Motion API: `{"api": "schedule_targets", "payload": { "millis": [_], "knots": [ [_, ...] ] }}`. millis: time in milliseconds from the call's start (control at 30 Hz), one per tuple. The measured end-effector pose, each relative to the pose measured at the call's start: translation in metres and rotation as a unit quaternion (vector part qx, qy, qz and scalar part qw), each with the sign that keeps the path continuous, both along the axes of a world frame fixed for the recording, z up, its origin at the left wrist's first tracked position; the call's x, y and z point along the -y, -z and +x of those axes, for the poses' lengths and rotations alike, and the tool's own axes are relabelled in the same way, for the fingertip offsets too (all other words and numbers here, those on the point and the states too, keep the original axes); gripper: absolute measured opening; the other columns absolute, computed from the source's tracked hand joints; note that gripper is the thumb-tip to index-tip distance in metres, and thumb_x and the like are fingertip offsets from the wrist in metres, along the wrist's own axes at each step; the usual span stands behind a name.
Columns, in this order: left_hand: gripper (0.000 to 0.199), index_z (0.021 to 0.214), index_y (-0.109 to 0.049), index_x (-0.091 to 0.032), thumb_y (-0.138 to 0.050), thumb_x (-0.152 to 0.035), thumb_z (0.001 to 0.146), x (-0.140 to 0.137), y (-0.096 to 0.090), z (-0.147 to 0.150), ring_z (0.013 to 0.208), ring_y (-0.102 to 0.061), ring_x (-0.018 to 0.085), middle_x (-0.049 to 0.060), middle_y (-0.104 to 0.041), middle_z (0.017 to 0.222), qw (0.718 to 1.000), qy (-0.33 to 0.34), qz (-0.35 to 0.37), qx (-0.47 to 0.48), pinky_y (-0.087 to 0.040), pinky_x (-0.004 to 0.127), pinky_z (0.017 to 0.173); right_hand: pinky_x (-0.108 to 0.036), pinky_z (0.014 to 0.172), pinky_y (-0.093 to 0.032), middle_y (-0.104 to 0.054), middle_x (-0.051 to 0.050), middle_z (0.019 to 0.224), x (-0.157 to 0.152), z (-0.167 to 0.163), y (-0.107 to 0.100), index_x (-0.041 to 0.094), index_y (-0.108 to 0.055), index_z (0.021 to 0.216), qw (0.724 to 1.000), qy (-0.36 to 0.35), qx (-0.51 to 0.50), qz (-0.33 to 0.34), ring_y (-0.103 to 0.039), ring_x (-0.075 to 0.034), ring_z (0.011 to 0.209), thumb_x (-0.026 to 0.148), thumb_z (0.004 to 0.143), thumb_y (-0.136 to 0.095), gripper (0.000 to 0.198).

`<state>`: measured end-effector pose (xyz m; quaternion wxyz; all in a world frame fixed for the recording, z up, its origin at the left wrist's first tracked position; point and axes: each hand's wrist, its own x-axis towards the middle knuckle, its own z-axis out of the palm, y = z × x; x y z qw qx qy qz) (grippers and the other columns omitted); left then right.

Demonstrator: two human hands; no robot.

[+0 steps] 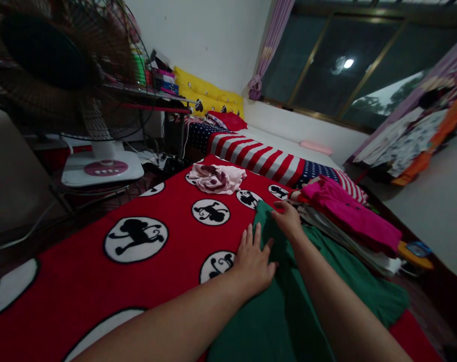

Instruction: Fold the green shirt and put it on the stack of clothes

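A green garment [268, 322] lies spread on the red bedding, running under both my arms. My left hand [255, 261] rests flat with fingers spread, across the garment's left edge and the bedding beside it. Close by to the right, my right hand [289, 219] is at the garment's far end, its fingers bent and somewhat apart, the tips at the green cloth. No held thing shows in either hand. Farther off, a crumpled pale pink cloth [228, 178] with dark patches lies on the bedding.
Red bedding [175, 271] with monkey figures in white circles covers this surface. Stacked clothes topped by a bright pink garment [345, 211] sit at right. A fan [103, 163] stands at left. Behind are a bed with a striped cover [247, 153] and hanging clothes [409, 136].
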<state>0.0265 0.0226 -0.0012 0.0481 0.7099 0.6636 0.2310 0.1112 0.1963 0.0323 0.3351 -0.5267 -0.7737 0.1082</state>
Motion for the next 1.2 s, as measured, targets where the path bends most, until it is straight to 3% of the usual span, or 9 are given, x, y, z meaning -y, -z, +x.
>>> {"api": "schedule_targets", "payload": {
  "millis": [100, 233, 367, 567, 833, 967, 1067, 1200],
  "knots": [
    [0.064, 0.141, -0.043, -0.021, -0.051, -0.051, 0.086, 0.001, -0.004, 0.000, 0.143, -0.005, 0.040, 0.013, -0.007, 0.158, 1.000, -0.003, -0.010, 0.007, -0.018, 0.055, 0.113, -0.030, 0.065, -0.046, -0.069, -0.008, 0.084, -0.020, -0.019, 0.003, 0.014, -0.068, 0.097, 1.000, 0.003, 0.014, -0.011, -0.061, -0.019, 0.070, 0.025, 0.063, -0.068, 0.036],
    [0.067, 0.143, -0.040, -0.019, -0.052, -0.051, 0.085, 0.001, -0.008, 0.001, 0.143, 0.002, 0.037, 0.013, -0.001, 0.158, 1.000, -0.017, 0.005, -0.010, -0.015, 0.056, 0.114, -0.029, 0.067, -0.045, -0.068, -0.003, 0.072, -0.036, -0.031, 0.006, 0.019, -0.069, 0.076, 1.000, -0.014, 0.025, 0.001, -0.061, -0.019, 0.069, 0.019, 0.064, -0.063, 0.014],
    [0.065, 0.143, -0.037, -0.008, -0.046, -0.044, 0.090, -0.003, -0.005, 0.002, 0.144, 0.005, 0.029, 0.015, -0.003, 0.157, 0.998, 0.017, 0.025, -0.048, -0.012, 0.048, 0.118, -0.029, 0.072, -0.045, -0.070, -0.004, 0.077, -0.044, -0.040, 0.012, 0.019, -0.070, 0.075, 0.999, -0.038, 0.012, 0.022, -0.061, -0.018, 0.076, 0.018, 0.069, -0.054, 0.017],
    [0.068, 0.145, -0.031, -0.002, -0.041, -0.043, 0.091, -0.004, 0.003, 0.002, 0.143, -0.009, 0.032, 0.021, -0.014, 0.154, 0.999, 0.032, -0.007, -0.026, -0.017, 0.045, 0.117, -0.028, 0.071, -0.046, -0.069, -0.005, 0.075, -0.042, -0.047, 0.033, 0.017, -0.070, 0.079, 0.998, -0.050, -0.013, 0.020, -0.061, -0.018, 0.070, 0.024, 0.071, -0.052, 0.020],
    [0.064, 0.143, -0.037, -0.005, -0.039, -0.045, 0.092, -0.003, 0.005, 0.003, 0.143, -0.013, 0.032, 0.020, -0.020, 0.153, 0.999, 0.029, 0.001, -0.042, -0.017, 0.047, 0.117, -0.031, 0.076, -0.047, -0.070, -0.005, 0.081, -0.041, -0.035, 0.013, 0.018, -0.068, 0.077, 0.996, -0.040, -0.065, 0.038, -0.062, -0.019, 0.075, 0.021, 0.069, -0.049, 0.021],
    [0.064, 0.143, -0.037, -0.005, -0.039, -0.045, 0.093, -0.004, 0.005, 0.002, 0.143, -0.012, 0.033, 0.022, -0.019, 0.153, 0.999, 0.030, 0.005, -0.036, -0.016, 0.046, 0.117, -0.028, 0.069, -0.048, -0.071, -0.005, 0.087, -0.037, -0.031, 0.015, 0.016, -0.068, 0.091, 0.996, -0.051, -0.073, 0.026, -0.060, -0.016, 0.065, 0.021, 0.069, -0.051, 0.028],
    [0.064, 0.143, -0.037, -0.004, -0.038, -0.045, 0.093, -0.005, 0.006, 0.002, 0.143, -0.012, 0.033, 0.022, -0.019, 0.153, 0.999, 0.034, 0.004, -0.037, -0.016, 0.047, 0.117, -0.028, 0.072, -0.047, -0.071, -0.007, 0.094, -0.037, -0.032, 0.016, 0.015, -0.068, 0.098, 0.997, -0.039, -0.065, 0.029, -0.061, -0.016, 0.071, 0.025, 0.074, -0.052, 0.030],
    [0.064, 0.142, -0.038, -0.005, -0.039, -0.044, 0.093, -0.004, 0.006, 0.003, 0.143, -0.011, 0.033, 0.021, -0.018, 0.154, 0.999, 0.035, 0.000, -0.040, -0.015, 0.047, 0.117, -0.029, 0.071, -0.045, -0.070, -0.005, 0.078, -0.045, -0.039, 0.009, 0.018, -0.072, 0.091, 0.999, -0.031, -0.024, 0.007, -0.061, -0.019, 0.072, 0.038, 0.075, -0.059, 0.028]
  ]
}}
